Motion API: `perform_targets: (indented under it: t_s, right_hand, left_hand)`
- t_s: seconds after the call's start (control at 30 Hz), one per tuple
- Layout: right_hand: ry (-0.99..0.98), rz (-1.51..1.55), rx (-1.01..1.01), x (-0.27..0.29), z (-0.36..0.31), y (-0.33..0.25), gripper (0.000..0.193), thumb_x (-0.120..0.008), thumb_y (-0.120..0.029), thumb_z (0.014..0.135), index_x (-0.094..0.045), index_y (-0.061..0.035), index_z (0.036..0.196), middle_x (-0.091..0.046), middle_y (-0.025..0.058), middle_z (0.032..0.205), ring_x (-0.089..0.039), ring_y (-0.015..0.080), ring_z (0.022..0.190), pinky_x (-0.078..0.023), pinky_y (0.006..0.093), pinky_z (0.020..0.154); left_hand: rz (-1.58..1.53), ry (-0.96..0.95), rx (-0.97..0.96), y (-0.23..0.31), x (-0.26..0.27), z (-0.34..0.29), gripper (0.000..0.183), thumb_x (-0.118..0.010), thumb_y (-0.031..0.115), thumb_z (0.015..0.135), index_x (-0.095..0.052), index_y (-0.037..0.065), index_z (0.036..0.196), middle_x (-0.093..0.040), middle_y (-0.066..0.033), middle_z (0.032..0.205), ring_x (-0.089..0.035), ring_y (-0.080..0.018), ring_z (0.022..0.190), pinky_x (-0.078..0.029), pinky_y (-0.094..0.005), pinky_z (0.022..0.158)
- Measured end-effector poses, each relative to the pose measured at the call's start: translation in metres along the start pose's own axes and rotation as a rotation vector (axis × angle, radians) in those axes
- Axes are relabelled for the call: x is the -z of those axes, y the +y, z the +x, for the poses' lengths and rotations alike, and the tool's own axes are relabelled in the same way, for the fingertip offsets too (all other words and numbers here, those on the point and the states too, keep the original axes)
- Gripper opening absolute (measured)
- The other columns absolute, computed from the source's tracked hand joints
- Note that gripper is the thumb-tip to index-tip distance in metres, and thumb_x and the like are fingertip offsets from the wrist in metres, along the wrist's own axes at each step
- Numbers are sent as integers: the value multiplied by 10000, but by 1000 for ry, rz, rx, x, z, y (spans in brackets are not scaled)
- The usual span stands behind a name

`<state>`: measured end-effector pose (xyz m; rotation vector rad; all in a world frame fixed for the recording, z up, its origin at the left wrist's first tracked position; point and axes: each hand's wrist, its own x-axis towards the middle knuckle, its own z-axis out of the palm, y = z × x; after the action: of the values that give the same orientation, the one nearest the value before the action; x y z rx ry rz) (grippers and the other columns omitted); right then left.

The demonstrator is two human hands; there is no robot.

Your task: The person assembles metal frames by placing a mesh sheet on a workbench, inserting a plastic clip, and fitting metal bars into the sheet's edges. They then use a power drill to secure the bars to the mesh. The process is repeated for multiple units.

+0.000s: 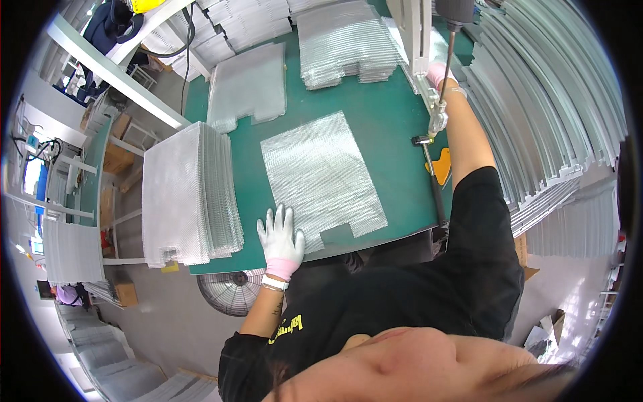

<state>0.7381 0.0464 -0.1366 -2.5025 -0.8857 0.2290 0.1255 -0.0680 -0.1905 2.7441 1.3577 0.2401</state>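
Note:
A silvery, textured sheet (321, 174) with a notch in its near edge lies flat on the green tabletop (402, 208). My left hand (281, 238), in a white glove with a pink cuff, rests on the sheet's near left corner with its fingers spread. My right arm stretches forward along the table's right side. Only part of my gloved right hand (439, 59) shows beside a white upright post (418, 40), and its fingers are hidden. Near that arm lie a hammer-like tool (435, 187) with a dark handle and an orange flat piece (441, 165).
Thick stacks of similar sheets stand at left (177, 194), far left (248, 84) and far centre (348, 43). A dark tool with a long shaft (449, 60) hangs by the post. Large sheet piles (549, 100) crowd the right. A round fan (231, 293) stands below the near edge.

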Motion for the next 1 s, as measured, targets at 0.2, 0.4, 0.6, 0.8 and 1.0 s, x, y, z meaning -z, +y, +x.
perform_targets:
  t_s: [0.2, 0.4, 0.6, 0.8, 1.0]
  right_hand:
    - [415, 593, -263, 29, -29, -35, 1020, -833, -446, 713, -371, 85, 1451, -485, 304, 1433, -508, 415, 1316, -410, 411, 1106]
    - [718, 1133, 58, 48, -79, -73, 1000, -823, -385, 789, -277, 77, 1488, -465, 284, 1433, -475, 322, 1339, -369, 379, 1125]
    - [515, 1415, 603, 16, -180, -90, 884, -757, 2, 811, -229, 7, 1521, -405, 227, 1488, -381, 313, 1410, -284, 425, 1187]
    - [326, 1385, 1047, -58, -373, -75, 1091, -908, -211, 644, -272, -22, 1510, -395, 194, 1496, -383, 354, 1409, -287, 481, 1183]
    - [285, 426, 1001, -17, -449, -54, 645, -840, -369, 603, -686, -174, 1198, -440, 226, 1438, -302, 499, 1377, -244, 592, 1149]
  left_hand:
    - [-35, 20, 2, 1, -1, 1, 592, -560, 258, 870, -475, 30, 1410, -415, -176, 1506, -354, -438, 1398, -206, -613, 1164]
    - [-71, 24, 6, -7, -7, -1, 623, -621, 303, 847, -488, 75, 1412, -418, -156, 1507, -345, -409, 1409, -197, -602, 1173]
    - [-166, -156, 78, -11, 22, 24, 613, -703, 374, 786, -587, 102, 1323, -444, -122, 1490, -313, -371, 1435, -140, -553, 1207]
    - [-925, 319, -79, 35, 48, 30, 862, -840, 440, 733, -483, 79, 1430, -408, -200, 1503, -326, -336, 1448, -237, -507, 1199]
    - [-1616, 399, 199, 61, 54, -2, 528, -579, 82, 980, -384, -47, 1453, -510, -165, 1404, -531, -218, 1254, -440, -343, 1063]
